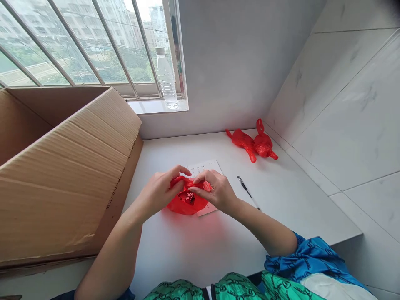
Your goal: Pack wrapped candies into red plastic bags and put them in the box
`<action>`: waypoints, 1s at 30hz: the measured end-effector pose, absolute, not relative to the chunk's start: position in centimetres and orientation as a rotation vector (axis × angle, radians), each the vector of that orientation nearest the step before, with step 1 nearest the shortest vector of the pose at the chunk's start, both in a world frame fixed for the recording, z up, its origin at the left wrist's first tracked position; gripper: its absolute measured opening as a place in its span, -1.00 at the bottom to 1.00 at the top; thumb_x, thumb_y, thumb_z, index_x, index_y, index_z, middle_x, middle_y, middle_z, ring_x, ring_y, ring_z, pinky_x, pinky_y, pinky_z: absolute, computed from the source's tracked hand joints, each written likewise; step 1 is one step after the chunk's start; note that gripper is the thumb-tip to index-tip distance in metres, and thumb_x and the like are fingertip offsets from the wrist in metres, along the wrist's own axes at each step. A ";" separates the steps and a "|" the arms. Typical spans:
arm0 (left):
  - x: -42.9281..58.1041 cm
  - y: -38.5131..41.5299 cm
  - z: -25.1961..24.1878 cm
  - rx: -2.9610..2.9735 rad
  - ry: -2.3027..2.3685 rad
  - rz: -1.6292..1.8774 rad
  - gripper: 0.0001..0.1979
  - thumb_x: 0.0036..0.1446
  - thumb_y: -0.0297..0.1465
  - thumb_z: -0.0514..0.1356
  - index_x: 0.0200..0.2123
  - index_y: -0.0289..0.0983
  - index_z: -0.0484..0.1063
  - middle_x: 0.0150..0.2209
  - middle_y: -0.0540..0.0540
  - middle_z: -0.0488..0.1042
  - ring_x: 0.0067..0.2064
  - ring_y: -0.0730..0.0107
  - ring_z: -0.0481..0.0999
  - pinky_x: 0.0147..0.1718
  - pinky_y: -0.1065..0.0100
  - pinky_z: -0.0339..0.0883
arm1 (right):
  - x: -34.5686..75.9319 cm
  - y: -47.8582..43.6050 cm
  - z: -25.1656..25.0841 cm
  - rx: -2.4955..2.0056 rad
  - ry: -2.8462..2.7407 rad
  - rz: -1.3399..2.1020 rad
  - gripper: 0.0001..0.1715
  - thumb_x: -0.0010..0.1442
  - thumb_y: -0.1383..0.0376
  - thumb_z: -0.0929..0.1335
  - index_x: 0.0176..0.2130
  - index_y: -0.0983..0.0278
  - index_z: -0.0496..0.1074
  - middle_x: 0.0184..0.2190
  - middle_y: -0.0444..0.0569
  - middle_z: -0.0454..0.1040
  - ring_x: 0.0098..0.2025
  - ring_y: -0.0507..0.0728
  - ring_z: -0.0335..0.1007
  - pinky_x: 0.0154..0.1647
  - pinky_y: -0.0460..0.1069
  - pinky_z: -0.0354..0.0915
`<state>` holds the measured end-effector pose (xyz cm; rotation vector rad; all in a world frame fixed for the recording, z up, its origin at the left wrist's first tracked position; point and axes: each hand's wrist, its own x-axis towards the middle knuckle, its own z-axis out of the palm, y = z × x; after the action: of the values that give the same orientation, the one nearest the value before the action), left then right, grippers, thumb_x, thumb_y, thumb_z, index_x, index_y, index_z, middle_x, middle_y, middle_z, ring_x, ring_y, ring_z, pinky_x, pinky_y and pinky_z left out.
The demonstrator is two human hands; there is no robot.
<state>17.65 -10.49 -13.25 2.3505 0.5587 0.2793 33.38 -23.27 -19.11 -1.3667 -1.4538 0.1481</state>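
Observation:
A red plastic bag (184, 207) hangs between my two hands, above the white tabletop. My left hand (162, 187) pinches the bag's upper edge on one side. My right hand (217, 189) grips the same edge on the other side, thumb and fingers pressed together. Through the thin film a dark item with pale lettering shows; what it is I cannot tell. Partly hidden behind the bag and my right hand lies a sheet of paper (215, 166) with writing. To the right of it lies a pen (246, 189) with a black grip.
Two knotted red bags (242, 139) lie at the table's back right, by the wall. A large open cardboard box (71, 166) stands on the left. On the windowsill stands a clear water bottle (167, 81). The table (300, 200) ends at the right front.

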 end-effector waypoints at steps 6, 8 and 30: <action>18.0 -10.2 -12.9 1.801 0.434 0.260 -0.76 0.22 -0.22 0.22 -0.11 -0.21 0.46 -0.12 -0.17 0.57 -0.17 0.24 0.59 -0.27 0.34 0.50 | 34.8 -23.2 -19.6 -1.400 -1.591 -0.191 -0.79 0.34 0.12 0.35 -0.31 0.16 0.43 -0.42 -0.13 0.58 -0.34 0.07 0.51 -0.02 0.05 0.37; 18.1 -10.1 -12.9 1.651 0.445 0.239 -0.72 0.20 -0.18 0.26 -0.12 -0.22 0.48 -0.08 -0.23 0.56 -0.16 0.19 0.60 -0.26 0.29 0.53 | 35.0 -23.3 -19.3 -1.432 -1.616 -0.239 -0.77 0.35 0.12 0.34 -0.33 0.15 0.44 -0.44 -0.15 0.58 -0.39 0.06 0.49 -0.01 0.04 0.37; 15.8 -1.8 -21.6 0.880 0.811 0.826 -0.71 0.08 -0.54 0.32 -0.14 -0.20 0.39 -0.30 0.02 0.46 -0.30 0.54 0.50 -0.26 0.50 0.40 | 34.0 -27.5 -16.4 -2.007 -2.117 0.107 -0.69 0.25 0.17 0.44 -0.42 0.25 0.33 -0.69 -0.23 0.29 -0.68 -0.02 0.08 -0.62 -0.05 -0.17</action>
<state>15.78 -1.82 -21.57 0.8805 0.8109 0.8258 33.97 -27.47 -16.45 -2.0065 -2.1165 0.1069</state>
